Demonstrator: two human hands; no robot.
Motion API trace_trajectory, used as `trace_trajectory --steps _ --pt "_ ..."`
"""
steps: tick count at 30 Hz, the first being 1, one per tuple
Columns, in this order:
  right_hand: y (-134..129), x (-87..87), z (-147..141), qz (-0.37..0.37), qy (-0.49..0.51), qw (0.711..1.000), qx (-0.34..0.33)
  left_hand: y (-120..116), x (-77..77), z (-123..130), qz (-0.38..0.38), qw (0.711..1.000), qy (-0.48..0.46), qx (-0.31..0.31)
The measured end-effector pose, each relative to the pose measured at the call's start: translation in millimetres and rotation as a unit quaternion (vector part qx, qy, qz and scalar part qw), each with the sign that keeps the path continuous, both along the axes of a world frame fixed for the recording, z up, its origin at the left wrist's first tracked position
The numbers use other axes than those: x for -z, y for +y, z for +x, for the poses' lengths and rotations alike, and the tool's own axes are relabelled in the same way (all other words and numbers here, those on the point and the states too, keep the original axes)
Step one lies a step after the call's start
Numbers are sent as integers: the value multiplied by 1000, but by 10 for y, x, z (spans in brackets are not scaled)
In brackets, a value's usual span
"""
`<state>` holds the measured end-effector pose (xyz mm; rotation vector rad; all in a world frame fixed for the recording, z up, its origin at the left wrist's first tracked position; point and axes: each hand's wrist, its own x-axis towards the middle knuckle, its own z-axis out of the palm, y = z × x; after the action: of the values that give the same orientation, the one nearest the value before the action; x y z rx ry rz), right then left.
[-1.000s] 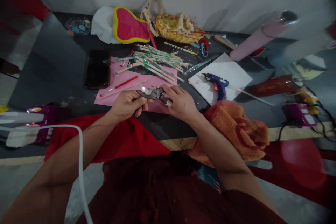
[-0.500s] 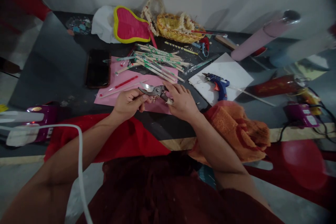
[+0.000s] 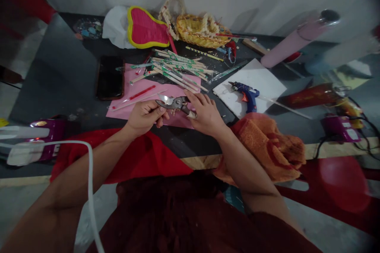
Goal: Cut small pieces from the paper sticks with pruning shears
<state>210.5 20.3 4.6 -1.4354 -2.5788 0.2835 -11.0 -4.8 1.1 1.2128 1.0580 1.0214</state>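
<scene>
My right hand (image 3: 207, 114) is wrapped round the handles of the pruning shears (image 3: 175, 103), whose blades point left. Beside the blades, my left hand (image 3: 145, 118) is closed with thumb and fingers pinched; what it holds is too small to make out. Small pale bits lie under the shears on the pink sheet (image 3: 118, 107). Beyond the hands, a pile of wooden sticks in green-printed wrappers (image 3: 178, 67) covers the back of the sheet. A red stick (image 3: 142, 93) lies left of the blades.
A blue glue gun (image 3: 251, 97) rests on a white board (image 3: 264, 77) at the right, near an orange towel (image 3: 267, 146). The phone (image 3: 110, 77) lies left. Behind are a wicker basket (image 3: 190, 33) and a pink-and-yellow shape (image 3: 147, 27). A white cable (image 3: 90, 182) crosses my left forearm.
</scene>
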Motion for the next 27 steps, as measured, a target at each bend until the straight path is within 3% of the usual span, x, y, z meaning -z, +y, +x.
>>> trace_trajectory --steps 15,27 --pt "11 -16 13 -6 14 1000 -3 3 -2 30 8 1000 -11 0" --pt "2 -21 -5 1 -26 1000 8 -20 -12 53 18 993 111 -45"
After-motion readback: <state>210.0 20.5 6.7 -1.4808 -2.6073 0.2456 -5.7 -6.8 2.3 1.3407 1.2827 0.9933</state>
